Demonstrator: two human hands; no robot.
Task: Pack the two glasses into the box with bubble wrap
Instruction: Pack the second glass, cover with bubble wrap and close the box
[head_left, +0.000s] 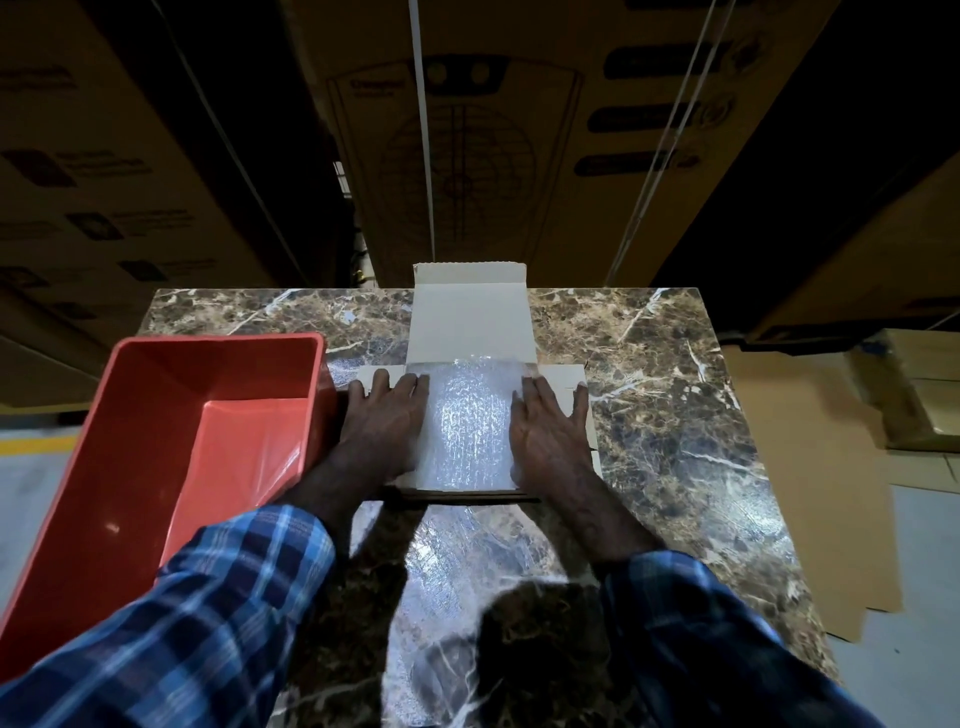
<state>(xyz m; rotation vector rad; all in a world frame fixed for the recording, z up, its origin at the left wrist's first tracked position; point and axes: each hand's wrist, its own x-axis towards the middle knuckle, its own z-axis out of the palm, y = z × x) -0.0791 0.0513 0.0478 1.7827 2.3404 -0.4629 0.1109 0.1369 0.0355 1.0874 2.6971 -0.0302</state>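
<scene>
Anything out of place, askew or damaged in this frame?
Nothing looks damaged or spilled. One oddity: the bubble wrap overruns the box's near edge and trails along the table toward the person. Both hands, left and right, press it flat.

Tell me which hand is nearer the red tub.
Left. The left hand presses on the box's left side, right beside the red tub; the right hand is on the box's far side.

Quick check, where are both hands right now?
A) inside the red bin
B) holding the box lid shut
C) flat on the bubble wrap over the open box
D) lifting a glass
C: the left hand and right hand lie with straight fingers on either side of the bubble wrap spread over the open white box; the red bin stands apart to the left, and no glass is visible.
</scene>
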